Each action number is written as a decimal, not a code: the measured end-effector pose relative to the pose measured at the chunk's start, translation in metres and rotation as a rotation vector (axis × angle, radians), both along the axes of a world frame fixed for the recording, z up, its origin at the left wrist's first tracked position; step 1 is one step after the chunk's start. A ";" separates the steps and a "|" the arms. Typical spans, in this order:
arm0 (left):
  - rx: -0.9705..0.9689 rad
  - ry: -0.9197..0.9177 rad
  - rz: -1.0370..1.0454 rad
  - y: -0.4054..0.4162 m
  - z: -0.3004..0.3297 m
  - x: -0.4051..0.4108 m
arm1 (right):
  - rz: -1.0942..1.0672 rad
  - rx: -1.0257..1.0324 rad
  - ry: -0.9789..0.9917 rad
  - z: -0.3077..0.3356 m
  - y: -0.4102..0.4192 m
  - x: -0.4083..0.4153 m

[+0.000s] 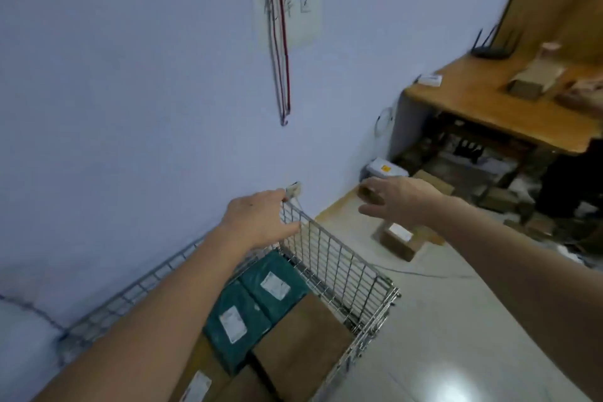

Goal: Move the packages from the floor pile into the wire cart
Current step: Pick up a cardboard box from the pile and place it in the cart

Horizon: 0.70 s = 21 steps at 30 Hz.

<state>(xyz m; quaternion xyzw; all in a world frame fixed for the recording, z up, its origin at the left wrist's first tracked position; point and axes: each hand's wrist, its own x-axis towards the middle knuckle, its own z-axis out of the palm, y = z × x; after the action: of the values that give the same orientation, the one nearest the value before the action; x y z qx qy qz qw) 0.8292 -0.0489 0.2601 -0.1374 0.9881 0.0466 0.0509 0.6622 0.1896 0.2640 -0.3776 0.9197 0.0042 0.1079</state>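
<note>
Two teal packages [257, 300] plus brown boxes already in wire cart [339, 258]. Left hand [257, 222] grips cart corner; right hand [396, 199] released, empty, above floor box [399, 240]. Steady cart, grab box by both sides.

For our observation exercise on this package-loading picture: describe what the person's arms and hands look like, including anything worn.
Both forearms are bare, with no sleeves in view. The left hand and right hand wear no gloves, and no watch or bracelet shows. Motion blur hides whether any ring is worn.
</note>
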 end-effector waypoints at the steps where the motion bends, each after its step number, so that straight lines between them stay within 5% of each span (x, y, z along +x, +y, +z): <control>1: -0.023 0.015 -0.034 0.016 0.019 -0.006 | -0.024 -0.022 0.025 0.019 0.020 -0.003; 9: -0.109 0.143 -0.195 0.130 0.099 -0.077 | -0.139 -0.051 0.149 0.109 0.161 -0.031; 21: -0.117 0.132 -0.202 0.210 0.118 -0.154 | -0.169 -0.038 0.151 0.121 0.248 -0.098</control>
<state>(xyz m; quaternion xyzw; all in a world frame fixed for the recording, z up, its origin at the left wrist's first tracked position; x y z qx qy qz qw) 0.6749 0.1608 0.3779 -0.0365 0.9991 -0.0074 -0.0180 0.5640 0.4374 0.3848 -0.2993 0.9536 0.0060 0.0309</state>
